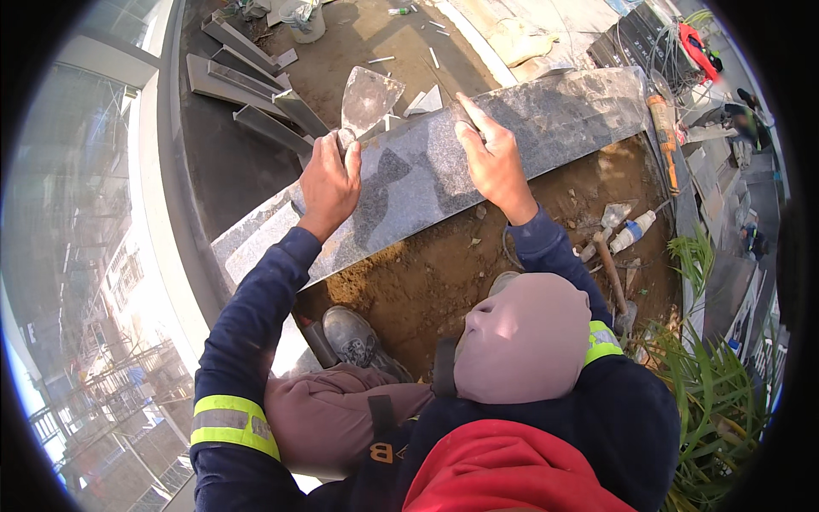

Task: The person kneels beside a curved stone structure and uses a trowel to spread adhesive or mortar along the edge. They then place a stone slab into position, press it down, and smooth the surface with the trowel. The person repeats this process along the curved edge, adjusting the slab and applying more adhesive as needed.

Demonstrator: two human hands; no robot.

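My left hand (331, 186) is closed round the handle of a trowel (368, 101), its broad, mortar-stained blade pointing up and away. To the right, my right hand (496, 169) grips a thin, pointed tool, seen nearly edge-on; its kind I cannot make out. Both hands are over a long grey speckled stone slab (418, 171), which runs across in front of me from lower left to upper right. Damp-looking dark patches and shadows mark its top. My knees are bent, and one shoe (351, 334) stands on the soil near the slab.
Stone strips (243, 85) lean at the far left, beside a glass wall (77, 213). A white bucket (303, 21) stands far off. At right lie an orange power tool (661, 128), a white-and-blue cable connector (634, 230) and a wooden-handled hammer (611, 273). Leafy plants (708, 384) grow nearer.
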